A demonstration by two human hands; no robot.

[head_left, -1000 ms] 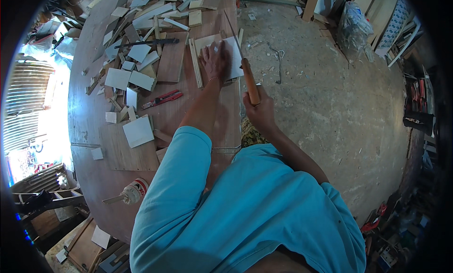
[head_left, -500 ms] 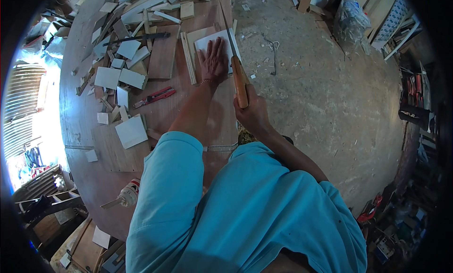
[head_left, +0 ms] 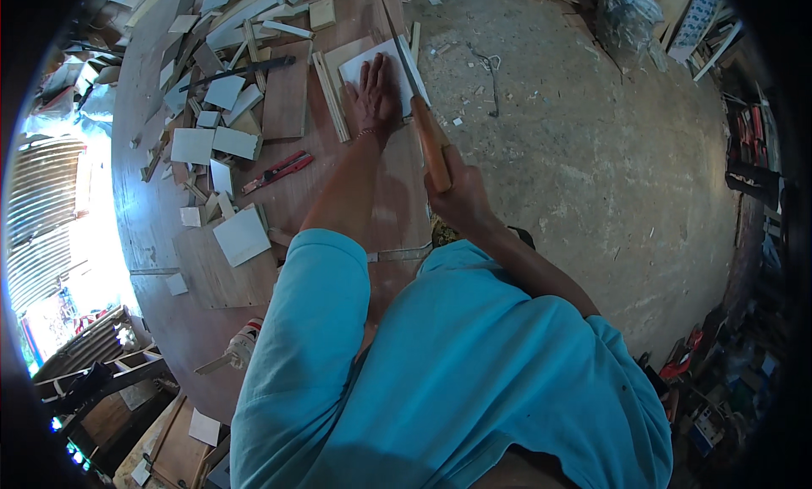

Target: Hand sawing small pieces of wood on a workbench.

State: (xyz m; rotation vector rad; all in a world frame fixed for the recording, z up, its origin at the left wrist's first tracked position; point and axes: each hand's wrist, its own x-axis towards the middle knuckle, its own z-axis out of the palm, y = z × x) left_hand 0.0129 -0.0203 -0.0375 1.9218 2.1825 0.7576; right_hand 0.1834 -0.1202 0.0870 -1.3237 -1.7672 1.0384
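My left hand (head_left: 375, 104) lies flat on a white board (head_left: 351, 71), fingers stretched out and slightly apart, near the right edge of the wooden table. Closed around the wooden handle of a handsaw (head_left: 431, 142), my right hand (head_left: 461, 195) is just beyond that table edge. The narrow saw blade points away from me and runs along the right side of the white board. From this angle I cannot tell how deep its teeth sit in the board. Thin pale wood strips (head_left: 330, 96) lie just left of the board.
Wood and white board offcuts (head_left: 193, 145) cover the table's left part. Among them are a dark bar-like tool (head_left: 245, 70) and a red utility knife (head_left: 277, 172). A bottle (head_left: 243, 347) stands by my left sleeve. Concrete floor (head_left: 584, 176) spreads out on the right.
The whole view has shifted and turned slightly. The saw leans a little more to the left in the picture. My left hand stays flat on the board, and my right keeps its grip.
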